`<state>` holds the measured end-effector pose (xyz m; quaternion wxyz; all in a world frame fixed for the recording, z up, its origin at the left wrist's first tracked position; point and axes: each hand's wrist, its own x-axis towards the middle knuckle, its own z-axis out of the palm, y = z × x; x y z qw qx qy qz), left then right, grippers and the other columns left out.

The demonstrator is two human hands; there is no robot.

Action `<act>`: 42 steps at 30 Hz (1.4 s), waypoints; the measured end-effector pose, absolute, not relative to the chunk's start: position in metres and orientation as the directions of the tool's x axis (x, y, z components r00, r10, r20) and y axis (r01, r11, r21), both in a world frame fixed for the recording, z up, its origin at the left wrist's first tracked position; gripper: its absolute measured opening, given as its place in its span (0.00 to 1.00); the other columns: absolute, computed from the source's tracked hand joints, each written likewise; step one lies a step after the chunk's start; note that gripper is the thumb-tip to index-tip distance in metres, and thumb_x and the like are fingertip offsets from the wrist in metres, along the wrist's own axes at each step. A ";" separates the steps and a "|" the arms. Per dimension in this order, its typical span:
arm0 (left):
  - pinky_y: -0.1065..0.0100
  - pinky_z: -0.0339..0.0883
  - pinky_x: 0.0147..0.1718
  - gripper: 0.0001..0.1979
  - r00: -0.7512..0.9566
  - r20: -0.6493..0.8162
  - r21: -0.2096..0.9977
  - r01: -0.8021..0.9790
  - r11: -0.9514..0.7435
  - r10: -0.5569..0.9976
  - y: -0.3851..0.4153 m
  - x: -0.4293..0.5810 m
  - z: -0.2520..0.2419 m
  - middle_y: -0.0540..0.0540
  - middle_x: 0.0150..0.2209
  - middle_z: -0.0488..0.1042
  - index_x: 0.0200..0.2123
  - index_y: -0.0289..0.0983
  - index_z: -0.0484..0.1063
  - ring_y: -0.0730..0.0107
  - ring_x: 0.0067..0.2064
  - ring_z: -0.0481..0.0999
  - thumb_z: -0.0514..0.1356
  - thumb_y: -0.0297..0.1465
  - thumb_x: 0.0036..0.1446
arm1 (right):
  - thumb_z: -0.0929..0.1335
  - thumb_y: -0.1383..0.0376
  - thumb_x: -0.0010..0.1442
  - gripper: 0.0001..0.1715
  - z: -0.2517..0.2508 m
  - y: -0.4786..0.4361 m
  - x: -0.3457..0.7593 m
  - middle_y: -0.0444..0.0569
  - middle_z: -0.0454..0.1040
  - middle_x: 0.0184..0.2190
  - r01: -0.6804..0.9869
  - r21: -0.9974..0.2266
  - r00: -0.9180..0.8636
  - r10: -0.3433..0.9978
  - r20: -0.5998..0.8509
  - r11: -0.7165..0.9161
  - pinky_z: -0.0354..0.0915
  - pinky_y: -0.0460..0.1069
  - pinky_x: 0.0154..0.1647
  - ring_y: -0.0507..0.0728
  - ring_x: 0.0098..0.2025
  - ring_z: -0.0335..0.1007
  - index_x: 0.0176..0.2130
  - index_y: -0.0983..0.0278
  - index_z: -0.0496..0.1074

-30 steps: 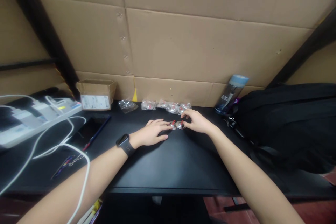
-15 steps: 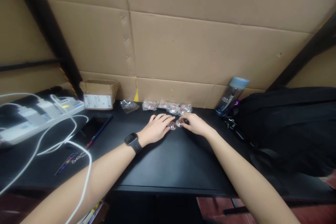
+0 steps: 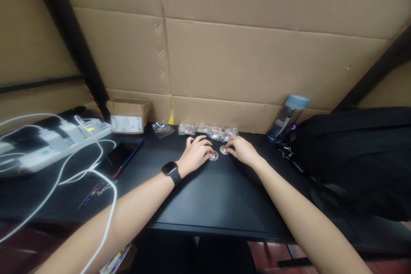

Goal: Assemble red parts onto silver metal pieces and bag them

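Two small, round, shiny silver discs with red parts on top lie near the middle of the black table. My left hand (image 3: 196,155), with a dark watch on its wrist, pinches the red part of the left silver disc (image 3: 214,157) between thumb and fingers. Close by, my right hand (image 3: 243,150) grips the other silver disc (image 3: 223,150) by its red part, fingers bent over it. A small gap separates the discs. Behind them sits a row of several clear plastic packets (image 3: 215,133) with silver and red contents.
A crumpled clear bag (image 3: 162,129) and small cardboard box (image 3: 127,116) stand at the back left. Farther left are a white power strip (image 3: 64,141), cables and a dark phone-like slab (image 3: 120,157). A bottle (image 3: 285,120) and black bag (image 3: 356,158) occupy the right.
The view has shifted, moving everything slightly right in the picture. The discs sit a little farther apart, and the fingers now leave more of each one showing.
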<state>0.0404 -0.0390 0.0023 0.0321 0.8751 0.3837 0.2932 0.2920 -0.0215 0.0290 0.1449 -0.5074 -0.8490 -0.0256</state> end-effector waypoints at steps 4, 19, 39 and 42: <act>0.50 0.46 0.56 0.07 0.514 0.496 0.297 0.656 -0.693 0.700 -0.041 0.042 0.003 0.48 0.51 0.80 0.38 0.45 0.80 0.53 0.65 0.62 0.61 0.34 0.67 | 0.71 0.68 0.63 0.07 0.027 -0.021 0.290 0.51 0.79 0.45 0.871 -0.116 -0.432 0.858 0.278 0.477 0.69 0.54 0.51 0.62 0.49 0.75 0.35 0.59 0.81; 0.58 0.66 0.56 0.09 0.170 0.396 0.871 0.241 -0.428 0.902 -0.037 0.032 0.013 0.41 0.46 0.80 0.35 0.38 0.79 0.58 0.51 0.76 0.61 0.36 0.63 | 0.70 0.64 0.65 0.05 0.049 -0.060 0.245 0.53 0.77 0.44 0.563 -0.418 -0.177 0.598 0.782 0.712 0.73 0.57 0.51 0.60 0.46 0.76 0.39 0.60 0.78; 0.61 0.67 0.53 0.08 0.124 0.568 0.765 0.284 -0.578 0.813 -0.048 0.037 0.015 0.45 0.41 0.78 0.34 0.39 0.77 0.63 0.47 0.77 0.61 0.35 0.64 | 0.73 0.58 0.63 0.19 0.025 -0.069 0.226 0.51 0.76 0.57 0.184 -0.817 -0.183 0.835 0.518 0.547 0.82 0.56 0.49 0.60 0.45 0.83 0.54 0.57 0.78; 0.62 0.67 0.52 0.08 0.116 0.564 0.769 0.287 -0.572 0.817 -0.049 0.037 0.016 0.45 0.40 0.79 0.34 0.39 0.77 0.63 0.46 0.77 0.61 0.34 0.64 | 0.73 0.57 0.63 0.19 0.022 -0.067 0.227 0.51 0.76 0.58 0.167 -0.802 -0.193 0.816 0.544 0.574 0.81 0.57 0.51 0.61 0.50 0.81 0.53 0.56 0.79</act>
